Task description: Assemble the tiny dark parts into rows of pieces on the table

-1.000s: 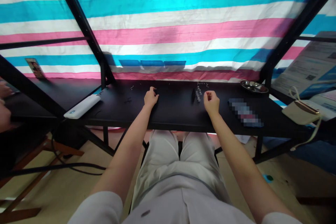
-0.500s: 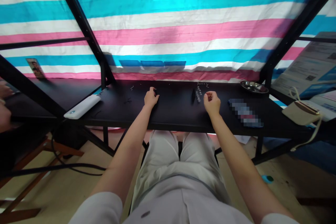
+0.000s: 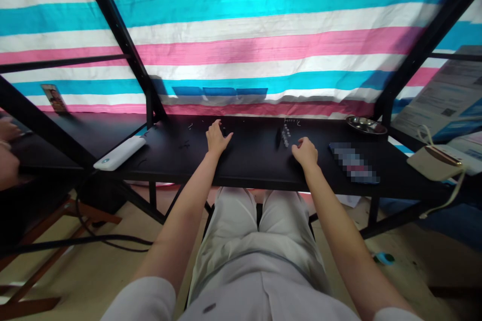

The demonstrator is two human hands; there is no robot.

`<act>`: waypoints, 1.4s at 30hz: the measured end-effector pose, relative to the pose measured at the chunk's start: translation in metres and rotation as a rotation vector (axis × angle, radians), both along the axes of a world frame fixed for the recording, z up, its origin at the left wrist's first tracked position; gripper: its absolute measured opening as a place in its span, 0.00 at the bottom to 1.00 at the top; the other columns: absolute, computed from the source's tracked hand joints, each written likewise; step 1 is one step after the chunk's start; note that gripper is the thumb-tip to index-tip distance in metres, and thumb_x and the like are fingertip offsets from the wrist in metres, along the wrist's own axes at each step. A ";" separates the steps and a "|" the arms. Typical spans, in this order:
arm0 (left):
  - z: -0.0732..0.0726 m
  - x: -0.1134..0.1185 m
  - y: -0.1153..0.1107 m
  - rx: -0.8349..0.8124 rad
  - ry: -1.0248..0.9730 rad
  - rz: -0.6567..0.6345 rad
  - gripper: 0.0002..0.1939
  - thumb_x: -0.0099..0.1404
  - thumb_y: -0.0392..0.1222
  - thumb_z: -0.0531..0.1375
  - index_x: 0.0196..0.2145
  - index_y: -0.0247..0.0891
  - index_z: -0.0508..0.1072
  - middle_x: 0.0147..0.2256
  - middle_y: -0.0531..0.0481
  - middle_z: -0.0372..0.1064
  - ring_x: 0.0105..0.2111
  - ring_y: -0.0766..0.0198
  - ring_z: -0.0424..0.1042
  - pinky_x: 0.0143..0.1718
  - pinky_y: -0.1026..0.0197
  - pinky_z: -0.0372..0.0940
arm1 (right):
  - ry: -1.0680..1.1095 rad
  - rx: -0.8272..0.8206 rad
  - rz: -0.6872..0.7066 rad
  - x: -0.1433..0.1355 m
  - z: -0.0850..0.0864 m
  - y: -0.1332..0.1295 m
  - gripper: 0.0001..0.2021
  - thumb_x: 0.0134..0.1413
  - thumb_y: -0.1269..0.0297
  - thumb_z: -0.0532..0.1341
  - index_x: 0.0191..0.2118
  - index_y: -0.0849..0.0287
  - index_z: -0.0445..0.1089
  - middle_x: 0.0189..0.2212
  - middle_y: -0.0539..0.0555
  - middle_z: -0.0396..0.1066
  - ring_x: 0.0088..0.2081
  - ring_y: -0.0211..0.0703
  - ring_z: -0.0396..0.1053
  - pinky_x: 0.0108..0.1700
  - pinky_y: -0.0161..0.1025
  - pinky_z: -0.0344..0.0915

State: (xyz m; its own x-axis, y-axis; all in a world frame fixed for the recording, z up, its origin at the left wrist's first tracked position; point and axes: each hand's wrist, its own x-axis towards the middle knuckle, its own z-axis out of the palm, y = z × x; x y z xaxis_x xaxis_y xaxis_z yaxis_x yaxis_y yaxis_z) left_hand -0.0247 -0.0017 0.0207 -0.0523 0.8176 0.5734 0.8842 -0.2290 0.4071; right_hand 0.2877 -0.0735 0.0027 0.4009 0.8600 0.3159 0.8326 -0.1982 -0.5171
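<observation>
My left hand (image 3: 217, 139) rests over the black table (image 3: 252, 155) with its thumb spread from the fingers. A small dark thing (image 3: 225, 131) shows in the gap by the thumb; its kind is too small to tell. My right hand (image 3: 306, 151) is curled low over the table, and whatever its fingers may hold is hidden. Just left of it lies a cluster of small clear, bead-like pieces (image 3: 286, 136), with a narrow black object (image 3: 278, 138) alongside. Small pale bits (image 3: 291, 121) lie in a line behind them.
A pixelated phone-shaped object (image 3: 353, 163) lies right of my right hand, below a metal dish (image 3: 366, 125). A cream bag (image 3: 435, 162) sits at the far right. On the left are a long white device (image 3: 120, 153), black scraps (image 3: 184, 145) and another person's hand (image 3: 8, 130).
My left hand has opened, its thumb moving right, away from the fingers. My right hand has lowered slightly towards the table, and its fingers have turned further downward.
</observation>
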 end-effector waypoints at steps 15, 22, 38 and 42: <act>0.010 0.003 -0.013 0.050 0.070 -0.008 0.32 0.61 0.49 0.57 0.59 0.36 0.51 0.55 0.37 0.59 0.55 0.53 0.59 0.55 0.54 0.50 | -0.074 -0.066 0.095 0.000 -0.006 0.005 0.13 0.47 0.58 0.58 0.38 0.57 0.70 0.38 0.56 0.69 0.43 0.50 0.66 0.42 0.44 0.60; 0.006 0.001 -0.008 -0.014 0.112 -0.044 0.30 0.61 0.46 0.57 0.59 0.38 0.54 0.56 0.39 0.59 0.55 0.52 0.57 0.54 0.54 0.52 | -0.077 -0.058 0.112 -0.001 -0.008 0.008 0.14 0.47 0.54 0.60 0.37 0.56 0.71 0.38 0.55 0.70 0.42 0.48 0.66 0.42 0.43 0.60; 0.012 0.007 0.024 -0.311 0.320 -0.189 0.10 0.65 0.42 0.53 0.36 0.36 0.72 0.40 0.41 0.68 0.41 0.55 0.68 0.44 0.55 0.60 | -0.082 -0.063 0.150 -0.004 -0.007 0.011 0.12 0.49 0.56 0.59 0.37 0.56 0.72 0.37 0.54 0.70 0.42 0.47 0.66 0.41 0.41 0.59; 0.008 0.013 0.025 -0.250 0.226 -0.171 0.09 0.65 0.43 0.53 0.36 0.36 0.69 0.38 0.41 0.68 0.39 0.56 0.69 0.41 0.58 0.61 | -0.078 -0.066 0.153 -0.004 -0.007 0.010 0.11 0.50 0.56 0.59 0.37 0.56 0.72 0.37 0.54 0.70 0.42 0.47 0.66 0.41 0.41 0.59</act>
